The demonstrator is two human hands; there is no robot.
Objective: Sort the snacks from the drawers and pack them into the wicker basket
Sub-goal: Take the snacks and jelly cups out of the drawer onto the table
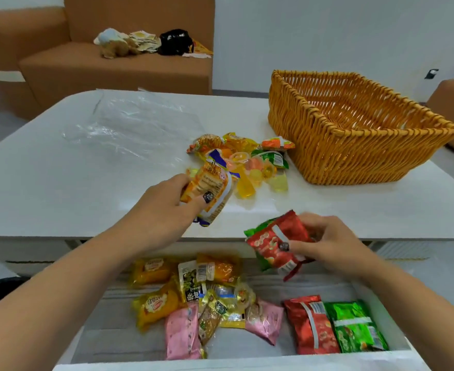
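Currently: left hand (pixel 164 207) at frame centre, fingers curled round an orange-and-white snack packet (pixel 212 194), glossy film with a printed label, held just over the white worktop (pixel 60 183). Right hand (pixel 330 245) lower right of centre, fingers and thumb pinching a red foil packet (pixel 276 242) with a green packet (pixel 260 228) tucked behind it, both crinkly and shiny, held above the drawer's front edge.

Wicker basket (pixel 354 140) upper right on the worktop: honey-orange woven cane, rectangular, flared walls, braided rim. Nothing visible inside from this angle.

Sorted pile (pixel 247 162) sits just beside the basket's left wall: translucent yellow and orange jelly cups plus small orange and green wrappers, loosely heaped.

Open drawer (pixel 381 317) fills the bottom of frame, white walls, pale grey liner. Inside: yellow-orange soft packs (pixel 153 306) at left, two pink matte sachets (pixel 183 333) at lower centre, mixed gold and black wrappers between them, a red bag (pixel 309 325) and a green bag (pixel 354 328) lying flat side by side at right.

Clear plastic sheet (pixel 129 121), wrinkled, lies on the worktop upper left. Brown sofa (pixel 113 65) behind with a plush toy and a black bag on its seat.
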